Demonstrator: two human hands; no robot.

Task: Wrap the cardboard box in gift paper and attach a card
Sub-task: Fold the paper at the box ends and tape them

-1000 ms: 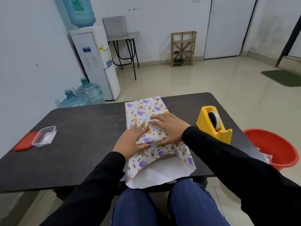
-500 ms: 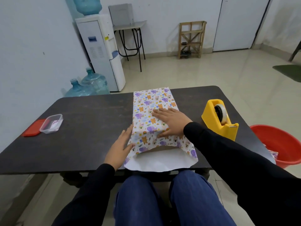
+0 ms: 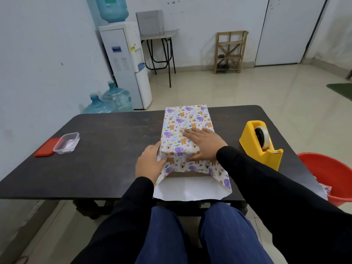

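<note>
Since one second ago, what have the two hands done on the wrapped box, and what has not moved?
The left hand slid off the top of the wrapped box to its left side and now presses the gift paper at the near left corner. The right hand stayed flat on top. The box, yellow tape dispenser and plastic container kept their places.

Box [image 3: 185, 128] in cartoon paper – near end unfolded.

The gift paper [image 3: 182, 128] is white with purple elephants, orange bears and small rainbows, plain white on its underside, on a dark brown worktop [image 3: 114, 149] beside a yellow tape dispenser [image 3: 261, 145], a red lid [image 3: 44, 150], a red tub [image 3: 331, 174], black sleeves [image 3: 266, 180] and blue trousers [image 3: 224, 237].
</note>
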